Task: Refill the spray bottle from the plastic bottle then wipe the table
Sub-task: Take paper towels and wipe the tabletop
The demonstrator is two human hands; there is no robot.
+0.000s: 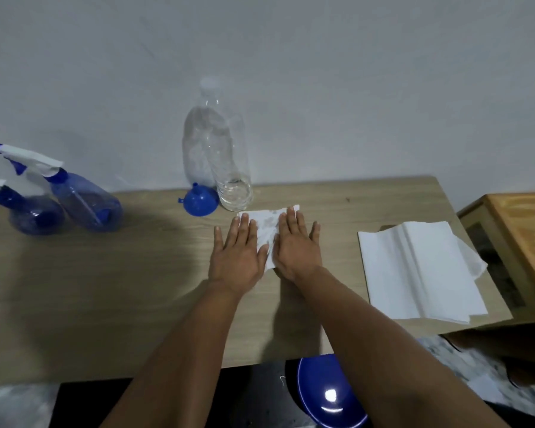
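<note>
A white paper towel (267,227), damp and slightly stained, lies flat on the wooden table (121,273). My left hand (238,254) and my right hand (297,245) both press flat on it, fingers spread, side by side. Just behind the towel stands a clear plastic bottle (220,143) with a white cap, near the wall. A small blue funnel (200,200) rests on the table at the bottle's left foot. Two blue spray bottles (84,196) with white and blue trigger heads stand at the far left of the table.
A stack of folded white paper towels (420,270) lies at the table's right end. A lighter wooden cabinet (519,230) stands just past that end. A shiny blue round object (328,393) sits below the table's near edge. A grey wall backs the table.
</note>
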